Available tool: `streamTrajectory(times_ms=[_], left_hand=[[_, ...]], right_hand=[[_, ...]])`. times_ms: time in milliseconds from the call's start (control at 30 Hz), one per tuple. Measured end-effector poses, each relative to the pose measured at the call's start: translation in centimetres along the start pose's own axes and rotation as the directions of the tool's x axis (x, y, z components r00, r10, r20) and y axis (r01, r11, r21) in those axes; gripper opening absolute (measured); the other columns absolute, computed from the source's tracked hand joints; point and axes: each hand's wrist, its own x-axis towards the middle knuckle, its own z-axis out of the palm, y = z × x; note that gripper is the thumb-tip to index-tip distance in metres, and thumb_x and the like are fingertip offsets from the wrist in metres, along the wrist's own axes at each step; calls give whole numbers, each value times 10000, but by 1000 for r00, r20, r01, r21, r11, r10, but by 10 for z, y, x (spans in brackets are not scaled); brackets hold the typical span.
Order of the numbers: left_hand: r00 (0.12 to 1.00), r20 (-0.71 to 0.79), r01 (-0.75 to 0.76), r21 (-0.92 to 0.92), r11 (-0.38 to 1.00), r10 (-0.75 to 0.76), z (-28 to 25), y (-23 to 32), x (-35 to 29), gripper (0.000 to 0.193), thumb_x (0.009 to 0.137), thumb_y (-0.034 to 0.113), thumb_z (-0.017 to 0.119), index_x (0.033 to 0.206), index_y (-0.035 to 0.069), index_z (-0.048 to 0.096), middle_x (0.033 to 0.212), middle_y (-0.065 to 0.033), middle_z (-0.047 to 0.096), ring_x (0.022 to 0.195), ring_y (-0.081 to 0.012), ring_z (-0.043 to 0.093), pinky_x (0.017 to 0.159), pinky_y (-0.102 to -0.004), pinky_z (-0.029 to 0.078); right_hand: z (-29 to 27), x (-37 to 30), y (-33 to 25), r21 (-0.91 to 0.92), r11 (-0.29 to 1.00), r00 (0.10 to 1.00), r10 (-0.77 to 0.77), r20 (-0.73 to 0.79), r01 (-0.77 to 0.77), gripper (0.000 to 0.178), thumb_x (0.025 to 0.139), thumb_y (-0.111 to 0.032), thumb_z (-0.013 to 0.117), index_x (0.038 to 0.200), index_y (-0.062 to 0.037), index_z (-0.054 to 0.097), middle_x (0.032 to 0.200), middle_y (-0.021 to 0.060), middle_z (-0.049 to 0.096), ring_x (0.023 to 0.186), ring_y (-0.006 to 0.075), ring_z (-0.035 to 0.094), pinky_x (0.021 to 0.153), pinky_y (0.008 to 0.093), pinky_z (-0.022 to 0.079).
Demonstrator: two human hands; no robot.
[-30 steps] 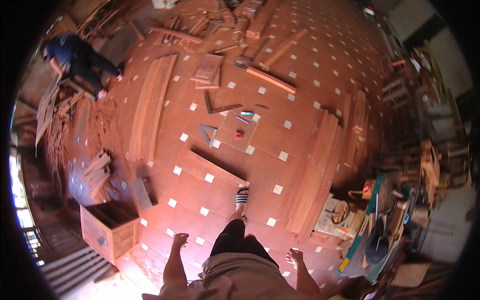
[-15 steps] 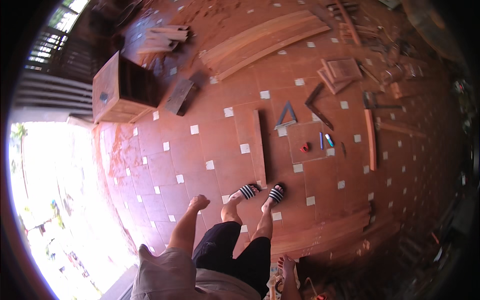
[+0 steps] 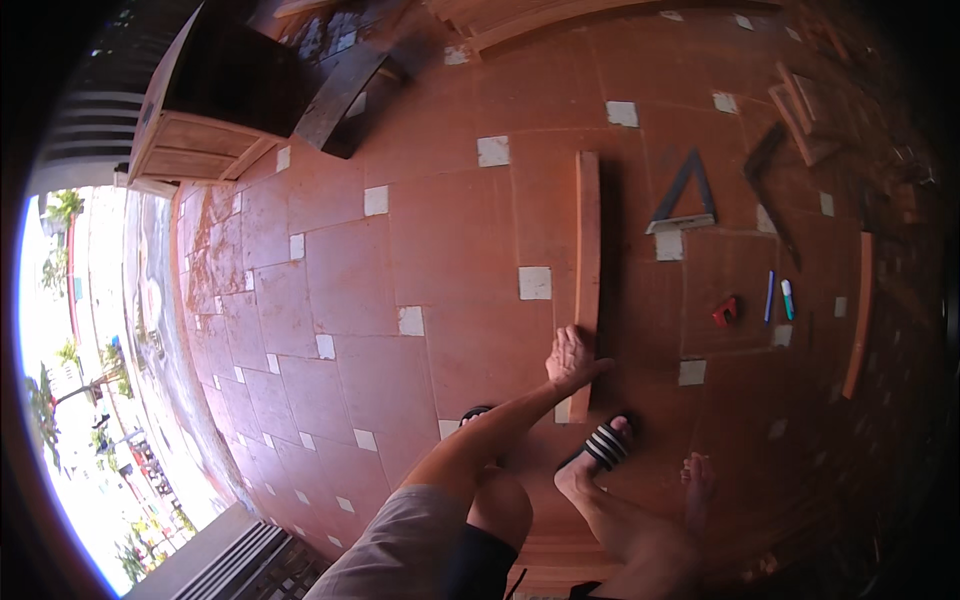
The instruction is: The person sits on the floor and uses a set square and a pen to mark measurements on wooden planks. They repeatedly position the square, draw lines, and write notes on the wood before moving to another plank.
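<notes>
A long, narrow wooden board [image 3: 588, 240] lies on the tiled floor ahead of my feet. My left hand [image 3: 571, 362] rests on its near end, fingers stretched along the wood and thumb spread past the right edge. Lower right, in the air by my knee, my right hand [image 3: 699, 478] is slightly blurred, its fingers apart and nothing seen in it. To the right of the board lie a triangle-shaped set square [image 3: 688, 192], a small red tool [image 3: 725, 311], a blue pencil-like stick [image 3: 769, 297] and a white-and-teal marker [image 3: 788, 300].
A wooden cabinet [image 3: 205, 145] stands at the upper left, with a dark wooden block [image 3: 340, 105] beside it. A dark L-shaped square [image 3: 765, 190], stacked small panels [image 3: 805, 115] and another wooden strip [image 3: 859, 315] lie on the right. Wide planks [image 3: 600, 18] are at the far edge.
I have bent down closer to the floor. My left hand has moved forward and right onto the board's near end. My right hand has come forward from beside my hip.
</notes>
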Motion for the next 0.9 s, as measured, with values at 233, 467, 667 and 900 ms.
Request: streamTrajectory(times_ms=[233, 467, 667, 900], left_hand=[[997, -29, -77, -583, 809, 74, -11, -77, 18, 573, 842, 318, 797, 1246, -8, 555, 1143, -227, 656, 1100, -382, 668, 948, -464, 537], [927, -373, -304, -691, 656, 37, -120, -230, -22, 608, 866, 304, 784, 1346, -25, 604, 1168, -219, 698, 1093, -317, 686, 970, -430, 531], [693, -708, -262, -424, 867, -136, -208, -445, -85, 595, 810, 248, 805, 1306, -26, 622, 1146, -213, 701, 1073, -333, 696, 962, -423, 539], [509, -813, 157, -236, 959, -283, -271, -651, -77, 582, 800, 268, 799, 1308, 31, 641, 1157, -215, 718, 1111, -390, 699, 970, -474, 546]], right_hand=[[84, 87, -51, -135, 917, 920, -350, 177, 375, 361, 1090, -288, 617, 1329, -22, 667, 1128, 49, 712, 888, 94, 637, 752, 246, 519], [128, 93, -114, -314, 833, 891, -426, 158, 455, 313, 1095, -235, 614, 1309, -15, 677, 1077, 30, 675, 848, 78, 607, 720, 238, 503], [165, 60, -158, -384, 740, 832, -514, 209, 553, 316, 1082, -240, 641, 1307, -22, 679, 1099, 30, 671, 872, 85, 624, 721, 230, 502], [167, 55, -155, -462, 645, 792, -463, 398, 609, 294, 1038, -202, 694, 1289, -49, 695, 1132, 59, 703, 916, 141, 671, 820, 315, 564]])
